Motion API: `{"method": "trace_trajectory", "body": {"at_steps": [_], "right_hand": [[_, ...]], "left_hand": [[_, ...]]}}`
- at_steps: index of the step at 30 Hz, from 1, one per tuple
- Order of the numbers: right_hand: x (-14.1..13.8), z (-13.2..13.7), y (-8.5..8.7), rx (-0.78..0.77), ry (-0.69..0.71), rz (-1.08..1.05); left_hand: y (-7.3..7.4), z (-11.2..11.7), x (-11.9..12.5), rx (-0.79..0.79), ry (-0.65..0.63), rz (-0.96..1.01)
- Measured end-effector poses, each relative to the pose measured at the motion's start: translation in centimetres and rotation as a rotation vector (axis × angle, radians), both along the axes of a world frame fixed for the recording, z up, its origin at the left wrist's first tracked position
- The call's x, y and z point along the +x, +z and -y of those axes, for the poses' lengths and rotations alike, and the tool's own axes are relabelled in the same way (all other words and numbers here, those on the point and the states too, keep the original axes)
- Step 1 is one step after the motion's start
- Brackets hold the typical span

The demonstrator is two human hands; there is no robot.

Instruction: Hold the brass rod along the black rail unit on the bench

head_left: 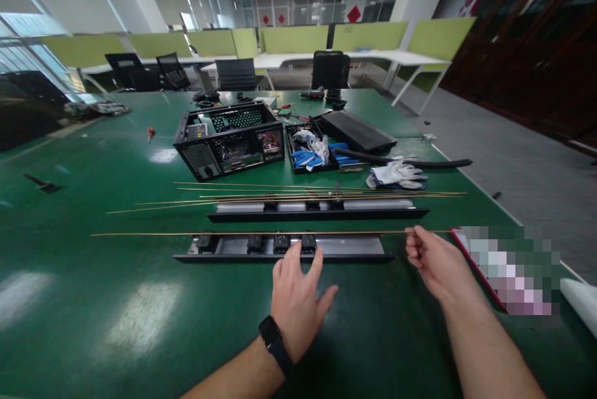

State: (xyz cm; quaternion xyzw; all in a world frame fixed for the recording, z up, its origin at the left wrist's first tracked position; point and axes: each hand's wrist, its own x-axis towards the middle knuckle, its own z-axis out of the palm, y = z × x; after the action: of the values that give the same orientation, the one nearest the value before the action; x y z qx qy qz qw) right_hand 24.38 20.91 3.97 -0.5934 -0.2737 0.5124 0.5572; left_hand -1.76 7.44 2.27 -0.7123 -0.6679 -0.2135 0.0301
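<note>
My right hand (431, 262) pinches a thin brass-coloured rod (153, 235) close to its right end. The rod runs left across the table, along the far side of the nearer metal channel (347, 246). Several small black blocks (255, 242) sit inside that channel. My left hand (298, 299), with a dark watch on the wrist, has its fingers spread. Its fingertips are at the channel's front edge, by the rightmost black block (308, 242); whether they touch it I cannot tell. A second channel (368, 206) with black blocks lies parallel behind, more thin rods (224, 187) across and behind it.
Beyond the channels stands an opened black computer case (205, 160). Right of it are a black tray (310, 169) with gloves, a black panel (354, 128), a black tube (443, 163) and white gloves (398, 175). A red-edged, blurred item (508, 275) lies by my right forearm.
</note>
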Motion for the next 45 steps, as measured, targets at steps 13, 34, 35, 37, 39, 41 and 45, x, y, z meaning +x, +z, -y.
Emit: {"method": "trace_trajectory", "body": {"at_steps": [13, 34, 35, 37, 39, 41, 45], "right_hand": [[0.2, -0.2, -0.8, 0.034, 0.016, 0.006], [0.2, -0.4, -0.5, 0.015, 0.012, -0.017], [0.3, -0.5, -0.5, 0.023, 0.005, -0.021], [0.7, -0.9, -0.7, 0.034, -0.014, -0.028], [1.5, -1.4, -0.9, 0.032, -0.044, -0.031], [2.5, -2.0, -1.1, 0.018, -0.071, -0.029], [4.7, -2.9, -1.3, 0.000, -0.099, -0.031]], "left_hand": [[-0.1, -0.5, 0.3, -0.026, -0.060, 0.040], [-0.6, -1.6, 0.9, 0.014, -0.083, -0.003], [-0.6, -1.7, 0.9, 0.012, -0.083, -0.007], [-0.4, -1.7, 0.9, 0.008, -0.078, -0.017], [-0.3, -1.8, 0.9, 0.005, -0.069, -0.030], [-0.3, -1.8, 1.0, 0.001, -0.066, -0.039], [-0.3, -1.7, 1.0, -0.007, -0.065, -0.034]]}}
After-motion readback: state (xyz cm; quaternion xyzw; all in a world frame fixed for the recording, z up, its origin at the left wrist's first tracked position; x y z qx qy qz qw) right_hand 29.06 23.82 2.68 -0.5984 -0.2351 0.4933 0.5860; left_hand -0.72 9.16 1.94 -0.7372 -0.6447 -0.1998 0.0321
